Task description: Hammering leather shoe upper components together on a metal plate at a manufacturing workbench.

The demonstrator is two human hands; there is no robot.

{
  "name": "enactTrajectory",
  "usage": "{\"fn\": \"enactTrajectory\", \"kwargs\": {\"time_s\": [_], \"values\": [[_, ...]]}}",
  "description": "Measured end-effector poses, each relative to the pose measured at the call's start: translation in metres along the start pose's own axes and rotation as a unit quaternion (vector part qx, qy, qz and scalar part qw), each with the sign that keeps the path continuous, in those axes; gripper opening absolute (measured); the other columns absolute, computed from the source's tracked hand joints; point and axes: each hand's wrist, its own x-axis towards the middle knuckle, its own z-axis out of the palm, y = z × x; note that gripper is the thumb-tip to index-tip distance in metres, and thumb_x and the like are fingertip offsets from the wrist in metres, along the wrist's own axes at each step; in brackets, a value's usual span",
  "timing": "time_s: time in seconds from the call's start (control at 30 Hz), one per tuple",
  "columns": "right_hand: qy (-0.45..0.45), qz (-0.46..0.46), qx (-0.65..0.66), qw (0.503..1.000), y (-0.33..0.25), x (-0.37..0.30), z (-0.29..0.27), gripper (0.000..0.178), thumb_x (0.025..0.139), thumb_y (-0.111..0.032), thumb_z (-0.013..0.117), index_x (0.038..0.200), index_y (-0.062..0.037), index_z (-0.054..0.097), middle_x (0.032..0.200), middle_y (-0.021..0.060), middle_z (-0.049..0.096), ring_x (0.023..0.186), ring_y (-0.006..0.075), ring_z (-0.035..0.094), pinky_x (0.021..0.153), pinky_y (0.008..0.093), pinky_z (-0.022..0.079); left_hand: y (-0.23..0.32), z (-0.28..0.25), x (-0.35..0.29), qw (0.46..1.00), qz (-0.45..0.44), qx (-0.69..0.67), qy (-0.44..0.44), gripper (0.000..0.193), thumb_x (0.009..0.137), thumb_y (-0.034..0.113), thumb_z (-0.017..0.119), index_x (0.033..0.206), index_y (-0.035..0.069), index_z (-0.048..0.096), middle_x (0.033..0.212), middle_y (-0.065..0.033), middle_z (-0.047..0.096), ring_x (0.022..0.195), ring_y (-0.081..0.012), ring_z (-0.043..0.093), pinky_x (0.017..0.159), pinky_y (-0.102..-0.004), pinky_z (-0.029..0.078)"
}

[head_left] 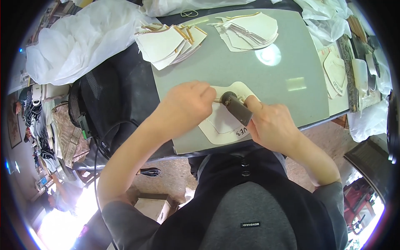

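A cream pattern piece (207, 132) with dark lettering along its lower edge lies on the grey-green board near the table's front edge. On top of it rests a white cut piece (221, 118) of similar outline. My right hand (271, 123) is closed around what looks like a hammer (237, 109), whose dark head with a round face hangs over the white piece. Its handle is hidden by my fingers. At the left side of the piece my left hand (189, 104) is closed, fingertips at a narrow brownish edge (217, 100). What it pinches is mostly hidden.
Two fanned stacks of white cut pieces, a left stack (164, 46) and a right stack (250, 31), lie at the board's (291, 62) far side. White plastic bags (83, 41) crowd the back left. A black mesh bag (98, 98) and cable sit left; templates (335, 75) lie right.
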Motion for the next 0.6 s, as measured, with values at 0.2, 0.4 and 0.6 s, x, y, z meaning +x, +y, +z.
{"fn": "enactTrajectory", "kwargs": {"time_s": [0.2, 0.4, 0.6], "values": [[-0.011, 0.009, 0.01, 1.0, 0.002, 0.0, -0.002, 0.03, 0.091, -0.024, 0.066, 0.089, -0.0029, 0.045, 0.06, 0.0125, 0.061, 0.054, 0.033, 0.063, 0.046, 0.0415, 0.048, -0.007, -0.008, 0.003, 0.997, 0.003, -0.072, -0.019, 0.014, 0.08, 0.01, 0.068, 0.091, 0.004, 0.06, 0.083, -0.0086, 0.057, 0.077, -0.0294, 0.06, 0.066, -0.0376, 0.052], [-0.01, 0.013, 0.013, 1.0, 0.002, 0.0, -0.001, 0.031, 0.091, -0.024, 0.067, 0.09, -0.0029, 0.045, 0.06, 0.0124, 0.061, 0.054, 0.0331, 0.063, 0.046, 0.0415, 0.048, 0.004, -0.006, 0.006, 0.993, 0.095, 0.066, -0.019, 0.017, 0.077, 0.007, 0.069, 0.091, 0.002, 0.06, 0.082, -0.0097, 0.056, 0.076, -0.029, 0.06, 0.068, -0.0361, 0.053], [-0.011, 0.016, 0.007, 1.0, 0.0, 0.001, -0.002, 0.031, 0.092, -0.025, 0.066, 0.09, -0.0027, 0.045, 0.061, 0.0127, 0.061, 0.054, 0.0332, 0.063, 0.047, 0.0414, 0.048, -0.004, 0.008, -0.001, 0.999, 0.017, -0.017, 0.023, 0.019, 0.078, 0.003, 0.068, 0.094, 0.003, 0.059, 0.086, -0.0108, 0.057, 0.081, -0.0298, 0.061, 0.072, -0.0374, 0.053]]}}
